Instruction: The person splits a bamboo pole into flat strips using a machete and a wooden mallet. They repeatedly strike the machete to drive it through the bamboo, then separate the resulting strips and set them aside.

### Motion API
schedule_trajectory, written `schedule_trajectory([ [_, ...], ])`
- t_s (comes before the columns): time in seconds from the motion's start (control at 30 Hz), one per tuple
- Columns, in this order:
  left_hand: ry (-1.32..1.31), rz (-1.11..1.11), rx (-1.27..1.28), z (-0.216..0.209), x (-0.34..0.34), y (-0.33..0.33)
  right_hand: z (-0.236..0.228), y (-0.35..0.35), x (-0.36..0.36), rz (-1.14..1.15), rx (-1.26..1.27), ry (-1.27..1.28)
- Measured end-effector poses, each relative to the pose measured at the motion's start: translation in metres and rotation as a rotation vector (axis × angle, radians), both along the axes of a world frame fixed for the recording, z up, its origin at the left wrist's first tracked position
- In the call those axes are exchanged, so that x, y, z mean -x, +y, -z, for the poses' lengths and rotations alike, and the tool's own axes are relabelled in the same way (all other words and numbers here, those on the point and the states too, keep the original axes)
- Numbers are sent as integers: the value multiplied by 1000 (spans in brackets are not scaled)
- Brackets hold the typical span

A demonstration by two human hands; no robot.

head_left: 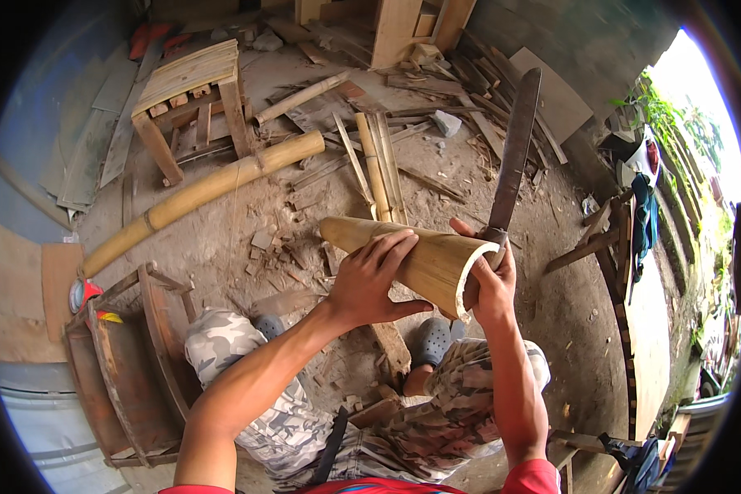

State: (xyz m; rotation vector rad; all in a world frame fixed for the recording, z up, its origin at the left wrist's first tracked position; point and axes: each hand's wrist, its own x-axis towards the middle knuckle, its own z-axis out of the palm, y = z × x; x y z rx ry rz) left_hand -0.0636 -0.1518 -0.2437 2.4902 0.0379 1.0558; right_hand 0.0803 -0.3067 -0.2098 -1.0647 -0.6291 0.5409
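A split length of bamboo (436, 262) with a curved, trough-like section lies across in front of me, its cut end facing right. My left hand (373, 281) grips it from above near the middle, fingers over the top and thumb along the near side. At the cut end my right hand (494, 286) holds a machete (517, 152) with a long dark blade pointing up and away. Those right fingers also steady the bamboo's rim; most of the machete's handle is hidden by the hand and bamboo. Below the bamboo, a rough wooden piece (392, 349) stands between my feet.
A long bamboo pole (214, 185) lies at left beside a slatted stool (185, 78). Bamboo strips (379, 169), scrap boards and chips litter the dirt floor. A wooden rack-like frame (123, 370) stands near left. Planks pile at the back right, and a wooden frame (626, 329) lines the right side.
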Motion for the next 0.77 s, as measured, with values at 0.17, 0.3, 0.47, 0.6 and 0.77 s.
schedule_trajectory([
  [0.17, 37, 235, 282, -6, -10, 25, -9, 1, 0, -125, 41, -39],
  [0.3, 71, 372, 382, -12, -25, 39, -19, 13, 3, -269, 31, -70],
  [0.47, 67, 291, 352, -17, -34, 46, -39, 21, -2, -95, 192, -257],
  [0.6, -255, 369, 801, 15, -44, 71, -42, 30, -18, 202, 203, -336],
  [0.77, -483, 93, 799, -13, -48, 99, -51, 30, -8, 222, 254, -101],
])
